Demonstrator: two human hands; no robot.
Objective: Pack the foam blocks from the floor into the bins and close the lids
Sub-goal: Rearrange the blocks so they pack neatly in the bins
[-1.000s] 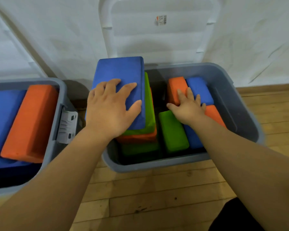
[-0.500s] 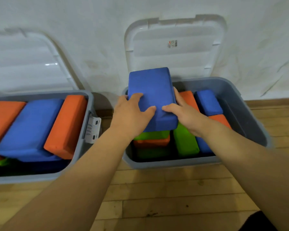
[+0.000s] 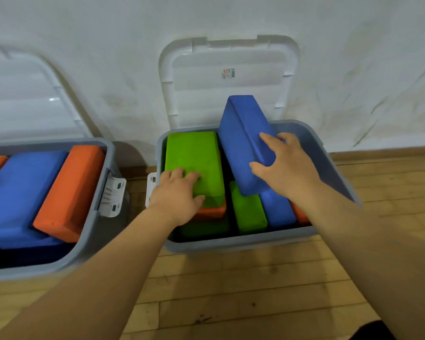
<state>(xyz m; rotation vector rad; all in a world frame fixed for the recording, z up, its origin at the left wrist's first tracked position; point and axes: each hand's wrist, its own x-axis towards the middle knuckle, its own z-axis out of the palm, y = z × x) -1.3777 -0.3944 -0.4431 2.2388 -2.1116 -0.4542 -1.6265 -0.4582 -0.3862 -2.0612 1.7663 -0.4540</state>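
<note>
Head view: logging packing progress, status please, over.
Left hand flat on green block. Right hand grips tilted blue block above bin. Lid open against wall.

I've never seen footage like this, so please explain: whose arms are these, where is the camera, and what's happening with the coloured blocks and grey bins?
No machine here: a person wears a camera on the head, so you look down along their two bare arms. The left hand rests flat on a green block atop a stack in the grey bin. The right hand grips a tilted blue block above the other blocks there. The bin's white lid stands open against the wall. A second bin to the left, also open, holds blue and orange blocks. Both stand on a wooden floor.
</note>
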